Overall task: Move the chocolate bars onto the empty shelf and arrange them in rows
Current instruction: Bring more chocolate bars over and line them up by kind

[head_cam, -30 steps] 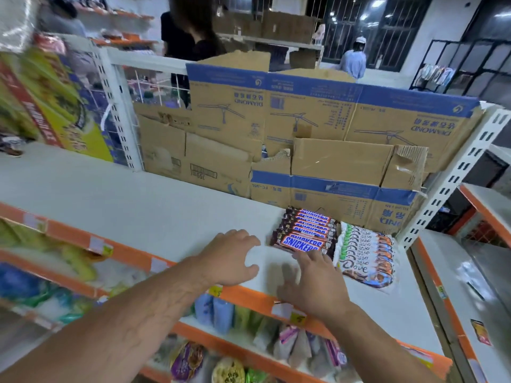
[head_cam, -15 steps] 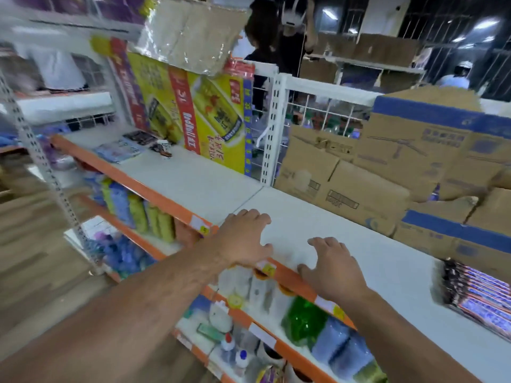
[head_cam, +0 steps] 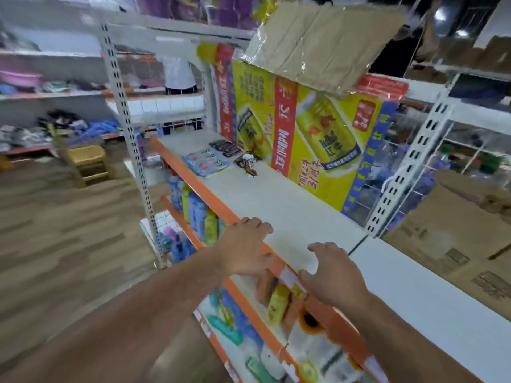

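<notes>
Shop aisle, wood-effect floor, heavy motion blur across the view. White shelf [head_cam: 290, 205] with an orange front lip [head_cam: 193, 183] runs away toward the far left. A yellow drinks carton [head_cam: 312, 139] stands along its back.

Left hand [head_cam: 246, 248]: over the lip, fingers loosely curled, holding nothing. I cannot tell whether the fingertips touch the board. Right hand [head_cam: 331, 272]: just beside it to the right, same loose curl, also holding nothing.

Chocolate: all at the far end of the shelf, well apart from both hands. Dark chocolate bars [head_cam: 225, 147] lie flat in a tight cluster close to the carton. Pale blue packs [head_cam: 206, 161] lie flat just in front of them, nearer the lip. One loose bar [head_cam: 249, 167] sits on the near side of the cluster, its pose too blurred to read.

Relation that matters: the stock lies ahead and to the left, along the shelf's length. The left hand is the nearer one, and the loose bar is the piece closest to it. The dark bars look to lie side by side with long axes slanting across the shelf's depth, but the blur makes that tentative.

Judgement: I read this as a fetch leg, not a placing one. The next reach probably calls for a move left along the lip, since the bars look beyond arm's range from this stance.
</notes>
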The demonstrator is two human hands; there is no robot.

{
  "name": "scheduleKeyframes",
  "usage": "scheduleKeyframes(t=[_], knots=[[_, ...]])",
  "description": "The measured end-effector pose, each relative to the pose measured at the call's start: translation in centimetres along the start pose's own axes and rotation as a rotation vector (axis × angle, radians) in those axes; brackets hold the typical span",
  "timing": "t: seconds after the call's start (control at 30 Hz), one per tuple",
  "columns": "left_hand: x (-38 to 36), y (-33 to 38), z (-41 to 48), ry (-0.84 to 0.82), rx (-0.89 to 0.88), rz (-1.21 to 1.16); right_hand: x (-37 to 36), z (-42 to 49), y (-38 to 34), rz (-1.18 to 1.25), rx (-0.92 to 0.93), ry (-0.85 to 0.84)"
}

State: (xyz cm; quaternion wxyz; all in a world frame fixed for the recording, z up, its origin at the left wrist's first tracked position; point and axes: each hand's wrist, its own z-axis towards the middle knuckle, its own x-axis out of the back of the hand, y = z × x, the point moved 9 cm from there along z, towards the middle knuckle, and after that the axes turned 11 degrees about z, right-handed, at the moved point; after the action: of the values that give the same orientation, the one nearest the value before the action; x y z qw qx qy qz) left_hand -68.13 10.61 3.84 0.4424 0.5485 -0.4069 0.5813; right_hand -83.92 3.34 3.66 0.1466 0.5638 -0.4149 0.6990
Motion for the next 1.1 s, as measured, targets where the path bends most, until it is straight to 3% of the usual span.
scheduleKeyframes(t=[0.2,0.6,0.83,1.1], knots=[[0.0,-8.7,6.9,-0.013,0.109,0.008,-3.1,12.0,-3.5,0.038,0.058,-0.091],[-0.7,-18.6,18.8,-0.051,0.098,0.001,-5.9,27.9,-8.2,0.065,0.089,-0.121],[-2.5,-23.7,26.5,-0.049,-0.01,-0.018,-7.9,35.9,-9.7,0.059,-0.002,-0.062],[-3.1,-29.3,37.2,-0.007,-0.294,0.02,-10.0,43.3,-10.2,0.036,-0.218,-0.011]])
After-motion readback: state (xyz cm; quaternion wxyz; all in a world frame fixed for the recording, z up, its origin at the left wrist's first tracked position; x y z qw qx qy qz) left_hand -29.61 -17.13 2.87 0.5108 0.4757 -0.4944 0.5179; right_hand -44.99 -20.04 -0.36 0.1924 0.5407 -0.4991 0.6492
